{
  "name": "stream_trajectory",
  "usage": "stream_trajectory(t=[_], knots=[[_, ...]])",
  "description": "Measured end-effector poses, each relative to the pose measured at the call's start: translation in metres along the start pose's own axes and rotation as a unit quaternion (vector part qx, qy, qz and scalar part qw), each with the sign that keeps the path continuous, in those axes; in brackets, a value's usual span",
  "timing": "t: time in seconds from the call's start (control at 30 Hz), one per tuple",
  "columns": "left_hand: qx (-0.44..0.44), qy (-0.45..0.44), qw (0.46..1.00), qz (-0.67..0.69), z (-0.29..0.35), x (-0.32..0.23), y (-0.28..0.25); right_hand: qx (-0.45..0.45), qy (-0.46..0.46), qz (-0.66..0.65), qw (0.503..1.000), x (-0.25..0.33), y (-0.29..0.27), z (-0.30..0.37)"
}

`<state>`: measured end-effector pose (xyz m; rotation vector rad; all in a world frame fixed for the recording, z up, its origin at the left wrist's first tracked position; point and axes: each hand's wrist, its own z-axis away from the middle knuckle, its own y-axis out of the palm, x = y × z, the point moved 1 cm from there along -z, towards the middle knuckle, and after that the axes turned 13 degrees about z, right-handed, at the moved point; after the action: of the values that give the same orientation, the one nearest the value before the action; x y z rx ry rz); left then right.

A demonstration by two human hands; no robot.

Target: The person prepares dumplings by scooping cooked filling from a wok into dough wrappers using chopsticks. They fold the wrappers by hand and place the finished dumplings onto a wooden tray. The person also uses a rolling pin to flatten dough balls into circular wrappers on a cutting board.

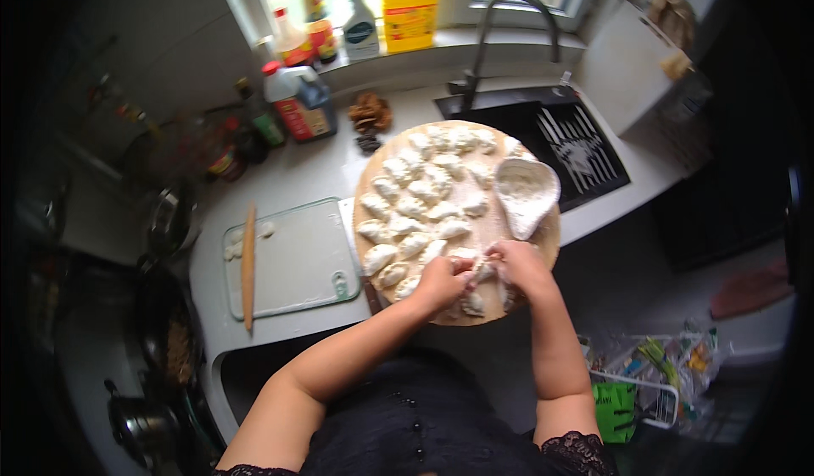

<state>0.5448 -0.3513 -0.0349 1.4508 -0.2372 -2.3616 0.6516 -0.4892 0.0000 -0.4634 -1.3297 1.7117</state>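
Both hands are closed over the near part of a round wooden board (543, 251). Between my left hand (447, 281) and my right hand (519, 266), the fingertips pinch a pale floured dumpling (483, 269). Rows of white dumplings (407, 205) cover the left and far parts of the board. One more dumpling (473, 305) lies close to the near edge, just below my fingers. Beyond my right hand, a white bowl (526, 194) with flour in it rests on the board's right side.
Left of the board, a rolling pin (248, 264) lies across a pale cutting board (301, 260) with small dough bits. A black sink (551, 150) and tall faucet (517, 0) are behind right. Bottles line the sill; a pan (165, 323) sits left.
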Motion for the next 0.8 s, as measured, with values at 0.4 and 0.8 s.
stream_trajectory(t=[0.4,0.8], knots=[[-0.571,0.256,0.741,-0.243,0.131,0.031,-0.278,-0.162,-0.247,-0.244,0.924,0.222,0.043,0.023],[-0.579,0.116,0.791,-0.161,0.157,0.098,-0.357,0.175,-0.043,-0.461,0.869,0.396,0.223,-0.068]])
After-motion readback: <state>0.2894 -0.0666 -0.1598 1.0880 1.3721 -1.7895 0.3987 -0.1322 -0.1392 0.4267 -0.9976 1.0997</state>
